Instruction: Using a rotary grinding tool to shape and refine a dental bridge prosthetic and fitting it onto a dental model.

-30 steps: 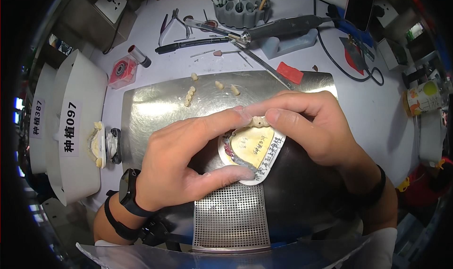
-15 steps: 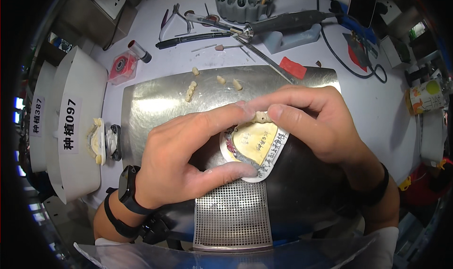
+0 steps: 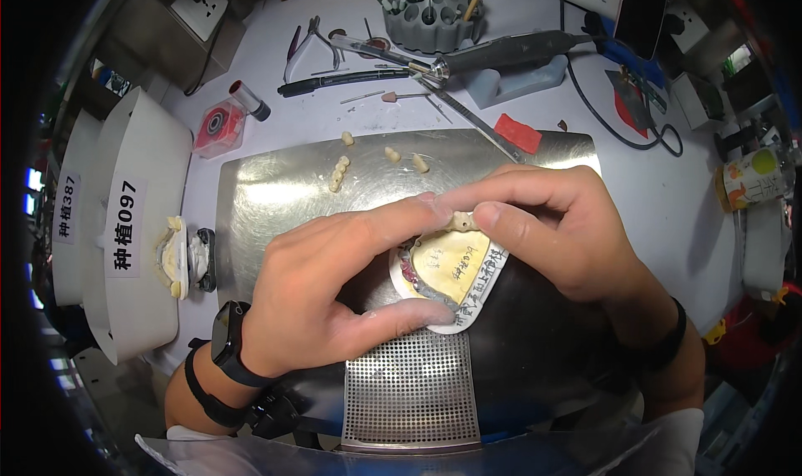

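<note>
A yellow plaster dental cast on a white base, with handwriting on it, is held above the metal plate. My left hand is closed around its left side, thumb on the near edge and fingers along the far edge. My right hand pinches a tooth-coloured dental bridge at the cast's far rim, between thumb and bent forefinger. Part of the bridge is hidden by the fingertips. Pink and grey areas show along the cast's left arch. A longer row of joined crowns and several loose crowns lie beyond my hands.
The metal plate has a perforated grille at its near edge. Beyond lie a handpiece on a blue-grey rest, a black pen, tweezers, a red block and a bur holder. White trays stand left.
The whole view has shifted slightly, with the bench and hands sitting a little lower in the picture. Both hands keep the same hold on the cast and bridge.
</note>
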Motion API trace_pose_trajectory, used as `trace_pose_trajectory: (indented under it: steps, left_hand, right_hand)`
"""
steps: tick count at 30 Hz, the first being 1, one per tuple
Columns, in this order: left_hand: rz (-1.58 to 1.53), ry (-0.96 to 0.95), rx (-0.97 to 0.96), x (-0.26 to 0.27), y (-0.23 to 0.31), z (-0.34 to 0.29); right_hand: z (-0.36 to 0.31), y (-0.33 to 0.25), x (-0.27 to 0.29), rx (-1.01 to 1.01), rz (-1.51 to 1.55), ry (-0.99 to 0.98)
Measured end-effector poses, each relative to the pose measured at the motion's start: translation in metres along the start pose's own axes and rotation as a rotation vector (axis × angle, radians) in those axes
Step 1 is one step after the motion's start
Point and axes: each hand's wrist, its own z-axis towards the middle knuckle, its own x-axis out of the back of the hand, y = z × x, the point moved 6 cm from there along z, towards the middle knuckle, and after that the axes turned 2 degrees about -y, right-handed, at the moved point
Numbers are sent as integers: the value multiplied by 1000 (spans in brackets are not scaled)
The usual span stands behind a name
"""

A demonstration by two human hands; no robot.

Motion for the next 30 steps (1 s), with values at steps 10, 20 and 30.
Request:
trace_pose_trajectory:
  steps: [10, 20, 30]
  left_hand:
    - [-10, -121, 28, 0, 0, 0]
    - [-10, -120, 37, 0, -1, -1]
    - [-21, -121, 20, -1, -3, -2]
  right_hand:
    - [1, -5, -1, -11, 22, -23]
    - [0, -1, 0, -66, 33, -1]
    - [1, 0, 0, -31, -5, -17]
